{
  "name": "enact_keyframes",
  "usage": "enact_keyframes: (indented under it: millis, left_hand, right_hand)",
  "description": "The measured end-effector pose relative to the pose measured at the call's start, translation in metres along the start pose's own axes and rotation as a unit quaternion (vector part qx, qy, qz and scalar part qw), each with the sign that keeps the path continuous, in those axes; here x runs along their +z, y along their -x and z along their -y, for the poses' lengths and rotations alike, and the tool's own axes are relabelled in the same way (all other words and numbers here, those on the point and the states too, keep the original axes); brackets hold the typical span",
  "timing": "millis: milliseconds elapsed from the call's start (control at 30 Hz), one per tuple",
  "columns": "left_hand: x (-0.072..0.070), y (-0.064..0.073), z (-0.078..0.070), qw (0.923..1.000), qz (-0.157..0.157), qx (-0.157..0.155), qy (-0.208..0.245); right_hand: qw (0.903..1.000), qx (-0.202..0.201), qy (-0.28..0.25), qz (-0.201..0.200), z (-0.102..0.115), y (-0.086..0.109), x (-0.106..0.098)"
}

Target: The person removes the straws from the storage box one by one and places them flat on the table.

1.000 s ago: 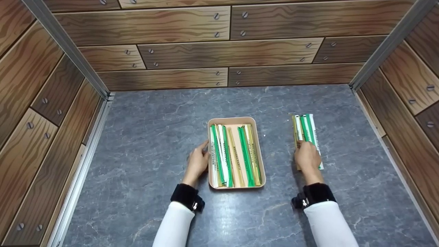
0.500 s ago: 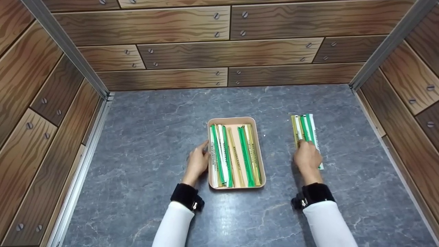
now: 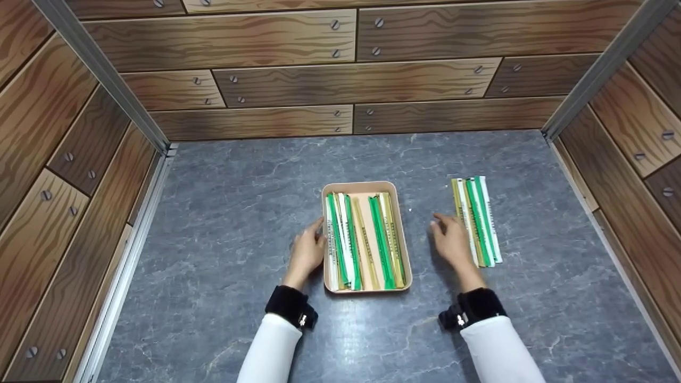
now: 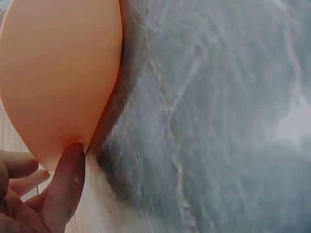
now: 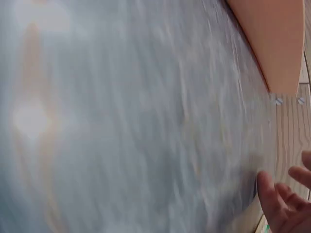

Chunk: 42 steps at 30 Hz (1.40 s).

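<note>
A pale peach tray (image 3: 359,188) lies on the grey marbled surface, holding slim wrapped sticks (image 3: 345,239) in green, white and gold, with a gap left of its right-hand group. My left hand (image 3: 307,251) rests at the tray's left side; in the left wrist view its thumb (image 4: 70,170) touches the tray wall (image 4: 63,73). Between the tray and a flat row of similar wrapped sticks (image 3: 481,223) is my right hand (image 3: 454,243), fingers loosely extended and holding nothing. Its wrist overlaps the row's lower left edge in the head view. The right wrist view shows its spread fingers (image 5: 269,196).
Wood-patterned panels (image 3: 287,85) close in the back and both sides, with metal rails (image 3: 101,69) at the corners. A tiny white speck (image 3: 409,209) lies right of the tray.
My right hand has let go of the row of wrapped sticks and moved left towards the tray, uncovering the row. The left hand and tray have stayed in place.
</note>
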<state>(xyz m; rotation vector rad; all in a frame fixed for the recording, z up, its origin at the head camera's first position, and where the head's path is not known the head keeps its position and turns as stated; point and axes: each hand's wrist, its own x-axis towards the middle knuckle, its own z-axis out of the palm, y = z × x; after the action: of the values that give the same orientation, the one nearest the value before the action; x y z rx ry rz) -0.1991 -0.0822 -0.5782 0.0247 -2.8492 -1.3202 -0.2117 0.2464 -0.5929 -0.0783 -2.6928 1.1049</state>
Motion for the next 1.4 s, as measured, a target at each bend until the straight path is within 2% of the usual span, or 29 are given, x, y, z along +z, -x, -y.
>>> enact_keyframes:
  millis: [100, 167, 300, 400, 467, 533, 667, 767, 933, 1133, 1233, 1400]
  left_hand:
    - [-0.001, 0.001, -0.003, 1.0, -0.003, -0.003, 0.0]
    - [-0.002, 0.001, -0.006, 1.0, -0.007, -0.004, 0.0]
    - [-0.004, 0.004, -0.014, 0.9993, -0.031, 0.005, -0.019]
    - [-0.004, 0.007, -0.023, 0.9974, -0.054, 0.028, -0.039]
    - [-0.004, 0.009, -0.029, 0.996, -0.06, 0.05, -0.042]
    - [-0.003, 0.012, -0.035, 0.9946, -0.06, 0.072, -0.045]
    - [0.001, 0.016, -0.044, 0.9919, -0.041, 0.102, -0.064]
    - [0.007, 0.019, -0.049, 0.9902, -0.018, 0.101, -0.095]
    - [0.02, 0.022, -0.051, 0.9861, 0.019, 0.073, -0.148]
    - [0.033, 0.022, -0.045, 0.9735, 0.061, 0.051, -0.215]
    - [0.036, 0.022, -0.043, 0.9704, 0.065, 0.053, -0.226]
    - [0.036, 0.021, -0.042, 0.9732, 0.058, 0.057, -0.215]
  right_hand:
    - [0.9986, -0.002, -0.036, 0.039, 0.007, 0.002, 0.007]
    - [0.9937, 0.011, -0.083, 0.074, 0.013, 0.004, 0.011]
    - [0.9719, 0.058, -0.185, 0.134, 0.024, 0.007, 0.019]
    - [0.9635, 0.076, -0.209, 0.149, 0.031, 0.009, 0.025]
    - [0.9668, 0.067, -0.2, 0.144, 0.035, 0.01, 0.028]
    - [0.974, 0.043, -0.178, 0.133, 0.038, 0.011, 0.03]
    - [0.9829, -0.006, -0.145, 0.113, 0.041, 0.012, 0.035]
    - [0.9835, -0.02, -0.144, 0.108, 0.042, 0.012, 0.037]
    - [0.9843, -0.01, -0.144, 0.101, 0.041, 0.013, 0.04]
    - [0.9865, -0.006, -0.133, 0.095, 0.038, 0.013, 0.041]
    - [0.9875, -0.004, -0.128, 0.092, 0.037, 0.013, 0.042]
    - [0.9868, 0.007, -0.134, 0.091, 0.037, 0.013, 0.042]
